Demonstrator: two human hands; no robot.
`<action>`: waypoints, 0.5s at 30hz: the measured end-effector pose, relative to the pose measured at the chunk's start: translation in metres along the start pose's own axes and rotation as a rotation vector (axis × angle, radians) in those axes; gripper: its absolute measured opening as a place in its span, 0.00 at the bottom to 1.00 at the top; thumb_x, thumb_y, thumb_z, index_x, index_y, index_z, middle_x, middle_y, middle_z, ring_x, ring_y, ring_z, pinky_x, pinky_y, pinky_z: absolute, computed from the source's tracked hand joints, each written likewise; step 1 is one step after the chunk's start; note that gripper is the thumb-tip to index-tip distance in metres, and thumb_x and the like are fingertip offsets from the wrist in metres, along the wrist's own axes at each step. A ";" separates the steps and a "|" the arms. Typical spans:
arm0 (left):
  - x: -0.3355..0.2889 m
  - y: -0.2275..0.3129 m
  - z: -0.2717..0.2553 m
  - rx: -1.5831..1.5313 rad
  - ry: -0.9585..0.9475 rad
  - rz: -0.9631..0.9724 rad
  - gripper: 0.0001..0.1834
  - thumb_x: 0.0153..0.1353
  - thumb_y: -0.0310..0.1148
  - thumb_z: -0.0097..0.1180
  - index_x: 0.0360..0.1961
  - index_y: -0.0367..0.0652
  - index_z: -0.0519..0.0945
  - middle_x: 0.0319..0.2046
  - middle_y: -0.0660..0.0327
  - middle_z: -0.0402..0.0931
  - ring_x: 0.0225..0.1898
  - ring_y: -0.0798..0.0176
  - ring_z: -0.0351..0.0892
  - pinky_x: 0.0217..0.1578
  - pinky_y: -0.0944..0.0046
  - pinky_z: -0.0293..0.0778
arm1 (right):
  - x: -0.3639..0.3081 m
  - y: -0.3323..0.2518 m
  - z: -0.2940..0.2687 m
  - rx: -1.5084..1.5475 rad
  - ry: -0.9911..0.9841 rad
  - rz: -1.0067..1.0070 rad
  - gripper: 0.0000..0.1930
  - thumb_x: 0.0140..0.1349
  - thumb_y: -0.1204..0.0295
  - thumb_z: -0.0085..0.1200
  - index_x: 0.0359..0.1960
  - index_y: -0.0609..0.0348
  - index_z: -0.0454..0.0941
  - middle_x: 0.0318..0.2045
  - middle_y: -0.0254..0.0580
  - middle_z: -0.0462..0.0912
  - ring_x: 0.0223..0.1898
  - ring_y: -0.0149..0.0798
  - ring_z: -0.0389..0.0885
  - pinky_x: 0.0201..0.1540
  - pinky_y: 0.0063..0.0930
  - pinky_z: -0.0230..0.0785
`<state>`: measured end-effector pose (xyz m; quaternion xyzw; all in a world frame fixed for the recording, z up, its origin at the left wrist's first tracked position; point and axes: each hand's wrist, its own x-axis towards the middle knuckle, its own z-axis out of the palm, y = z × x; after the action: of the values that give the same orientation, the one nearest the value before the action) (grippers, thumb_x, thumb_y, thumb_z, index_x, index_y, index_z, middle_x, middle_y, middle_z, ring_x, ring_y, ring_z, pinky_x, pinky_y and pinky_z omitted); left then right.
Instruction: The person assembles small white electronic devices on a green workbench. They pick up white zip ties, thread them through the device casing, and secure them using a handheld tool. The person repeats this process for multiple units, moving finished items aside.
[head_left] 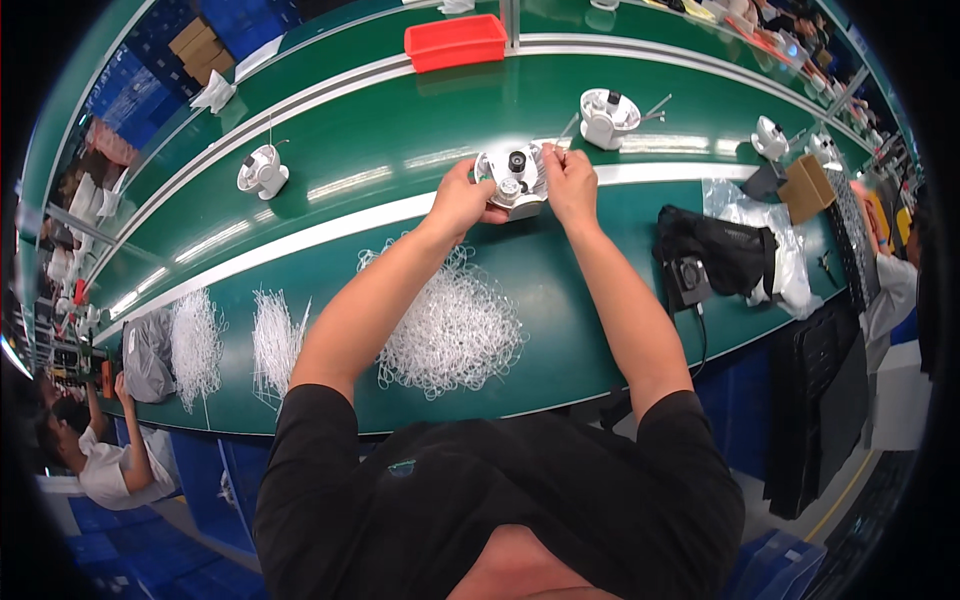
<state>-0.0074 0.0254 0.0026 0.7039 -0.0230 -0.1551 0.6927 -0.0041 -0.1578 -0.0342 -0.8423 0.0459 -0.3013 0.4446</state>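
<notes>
A white security camera (517,182) with a round black lens is held over the near edge of the belt, its white housing uncovered and inner parts showing. My left hand (465,200) grips it from the left, thumb on the front. At its right edge my right hand (571,185) is closed in a pinch. A thin pale strip (570,125) rises just above those fingertips; what the fingers pinch is too small to make out. Below my left forearm lies a large heap of white looped ties (455,330) on the green bench.
More white cameras stand on the green belt: one at left (263,172), one just right of my hands (609,118), others farther right. A red tray (455,43) sits beyond. Smaller tie piles (197,345), a black bag (710,250) and a cardboard box (806,188) occupy the bench. Co-workers sit at both sides.
</notes>
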 end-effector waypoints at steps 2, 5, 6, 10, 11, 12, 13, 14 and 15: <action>-0.009 0.000 0.009 0.035 -0.031 -0.023 0.29 0.59 0.18 0.46 0.64 0.31 0.64 0.43 0.46 0.80 0.32 0.56 0.86 0.28 0.64 0.86 | -0.003 0.006 -0.008 0.013 0.046 0.015 0.15 0.67 0.60 0.55 0.36 0.60 0.85 0.28 0.51 0.77 0.31 0.52 0.78 0.37 0.43 0.69; -0.018 0.002 0.021 0.103 -0.095 -0.070 0.28 0.59 0.20 0.47 0.62 0.29 0.66 0.41 0.47 0.81 0.30 0.58 0.86 0.27 0.67 0.85 | -0.006 -0.004 -0.031 0.215 0.062 0.030 0.14 0.66 0.60 0.59 0.40 0.58 0.86 0.27 0.42 0.75 0.30 0.39 0.75 0.36 0.33 0.69; -0.019 -0.002 0.023 0.100 -0.109 -0.085 0.27 0.59 0.21 0.48 0.62 0.29 0.66 0.41 0.47 0.81 0.30 0.58 0.86 0.28 0.67 0.85 | -0.007 -0.001 -0.033 0.230 0.052 0.014 0.14 0.67 0.60 0.57 0.40 0.59 0.86 0.27 0.41 0.75 0.30 0.36 0.75 0.37 0.31 0.68; -0.015 -0.012 0.016 0.015 -0.185 -0.160 0.23 0.62 0.30 0.55 0.56 0.29 0.71 0.38 0.50 0.82 0.27 0.61 0.84 0.26 0.66 0.83 | -0.010 0.009 -0.043 0.275 -0.061 0.025 0.17 0.69 0.59 0.54 0.35 0.61 0.83 0.27 0.40 0.78 0.30 0.34 0.77 0.36 0.29 0.69; -0.015 -0.011 0.011 0.154 -0.148 -0.110 0.21 0.62 0.32 0.56 0.53 0.30 0.73 0.37 0.52 0.81 0.28 0.62 0.83 0.27 0.65 0.82 | -0.008 0.010 -0.048 0.281 -0.100 0.063 0.17 0.70 0.59 0.53 0.34 0.62 0.82 0.26 0.40 0.79 0.30 0.34 0.77 0.36 0.29 0.69; -0.017 -0.009 0.003 0.292 -0.112 -0.059 0.19 0.62 0.33 0.58 0.50 0.31 0.75 0.35 0.54 0.81 0.29 0.62 0.83 0.29 0.65 0.81 | -0.007 0.014 -0.051 0.286 -0.139 0.101 0.17 0.70 0.59 0.53 0.34 0.62 0.81 0.26 0.40 0.80 0.29 0.33 0.77 0.35 0.29 0.69; -0.018 -0.007 -0.007 0.431 -0.076 -0.006 0.17 0.62 0.34 0.60 0.47 0.32 0.77 0.34 0.57 0.81 0.30 0.63 0.82 0.30 0.65 0.80 | -0.007 0.020 -0.054 0.258 -0.166 0.073 0.18 0.71 0.58 0.52 0.32 0.63 0.79 0.24 0.40 0.82 0.29 0.30 0.78 0.33 0.28 0.68; -0.019 -0.007 -0.019 0.604 -0.104 0.067 0.16 0.61 0.35 0.62 0.43 0.33 0.78 0.32 0.58 0.81 0.30 0.64 0.81 0.31 0.64 0.79 | -0.006 0.025 -0.057 0.281 -0.214 0.064 0.19 0.70 0.58 0.53 0.32 0.63 0.79 0.23 0.40 0.81 0.28 0.30 0.77 0.33 0.28 0.68; -0.020 -0.012 -0.033 0.775 -0.136 0.140 0.15 0.60 0.36 0.63 0.39 0.34 0.79 0.30 0.59 0.80 0.30 0.64 0.81 0.32 0.63 0.78 | -0.004 0.028 -0.060 0.301 -0.262 0.057 0.19 0.70 0.58 0.53 0.31 0.63 0.79 0.23 0.39 0.81 0.28 0.29 0.76 0.32 0.27 0.68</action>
<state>-0.0204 0.0629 -0.0056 0.8981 -0.1734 -0.1335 0.3816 -0.0349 -0.2165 -0.0327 -0.7966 -0.0339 -0.1798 0.5761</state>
